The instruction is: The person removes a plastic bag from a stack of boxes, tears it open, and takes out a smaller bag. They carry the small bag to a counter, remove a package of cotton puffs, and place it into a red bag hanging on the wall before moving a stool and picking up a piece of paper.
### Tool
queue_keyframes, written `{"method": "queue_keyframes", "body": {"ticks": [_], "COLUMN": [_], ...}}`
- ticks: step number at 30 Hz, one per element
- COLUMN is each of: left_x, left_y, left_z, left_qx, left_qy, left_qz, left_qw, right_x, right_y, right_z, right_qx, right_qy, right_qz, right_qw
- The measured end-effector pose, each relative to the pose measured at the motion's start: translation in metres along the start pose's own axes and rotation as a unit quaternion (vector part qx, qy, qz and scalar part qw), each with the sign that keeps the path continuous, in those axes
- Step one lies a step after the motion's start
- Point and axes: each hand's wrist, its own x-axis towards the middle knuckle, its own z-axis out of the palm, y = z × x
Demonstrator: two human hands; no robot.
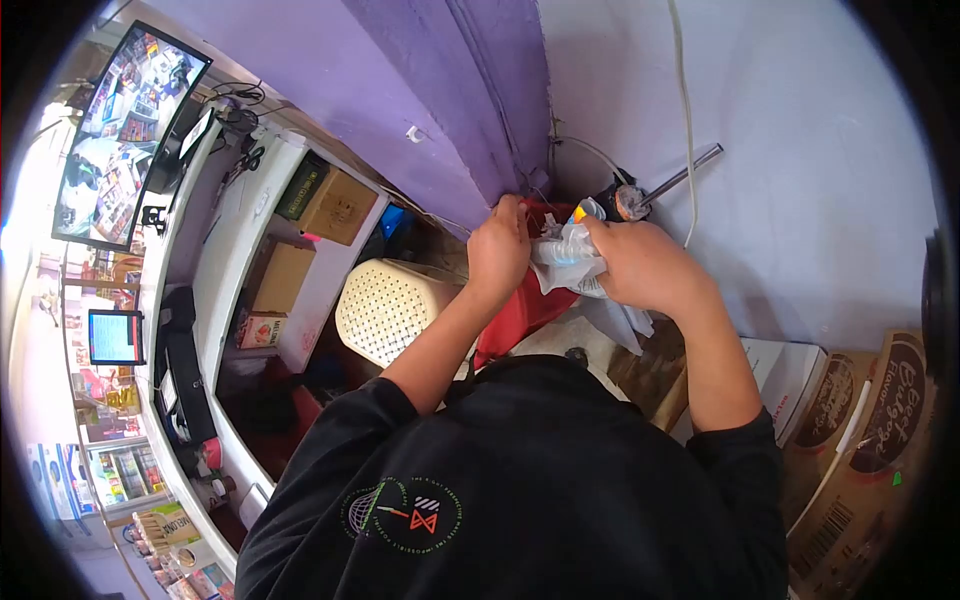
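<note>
Between my two hands is a bundle of crumpled clear and whitish plastic [562, 255]; part of it looks ribbed like a plastic bottle, and dark print shows on its lower edge. My right hand [640, 265] is closed around its right side, with a bit of yellow showing by the fingers. On the other side my left hand [497, 250] has its fingers bent and pressed together; what they pinch is hidden. Just below and behind both hands stands a red plastic bin [510, 318]. A pale sheet or bag [612, 322] hangs below the right hand.
A cream perforated stool [385, 310] stands left of the bin. Beyond it are white shelves with boxes [340, 207] and a monitor [130, 135]. A metal rod [685, 172] juts out near the wall. Brown cartons [880, 410] stand at right.
</note>
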Motion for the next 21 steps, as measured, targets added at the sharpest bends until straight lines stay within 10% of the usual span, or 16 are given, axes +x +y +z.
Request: {"method": "queue_keyframes", "body": {"ticks": [10, 12, 15, 21], "left_x": [-0.007, -0.005, -0.004, -0.004], "left_y": [-0.01, -0.003, 0.001, 0.007], "left_z": [0.037, 0.036, 0.023, 0.017], "left_qx": [-0.236, -0.502, -0.594, -0.579], "left_qy": [0.072, 0.052, -0.004, -0.03], "left_qz": [-0.125, -0.313, -0.386, -0.407], "left_qw": [0.961, 0.805, 0.706, 0.706], "right_x": [-0.007, -0.006, -0.008, -0.008], "right_y": [0.004, 0.003, 0.004, 0.006], "right_z": [-0.014, -0.017, -0.016, -0.016], "right_qx": [-0.007, -0.009, -0.011, -0.005], "right_qy": [-0.04, -0.056, -0.042, -0.044], "right_qz": [0.005, 0.021, 0.026, 0.023], "right_qw": [0.999, 0.998, 0.999, 0.999]}}
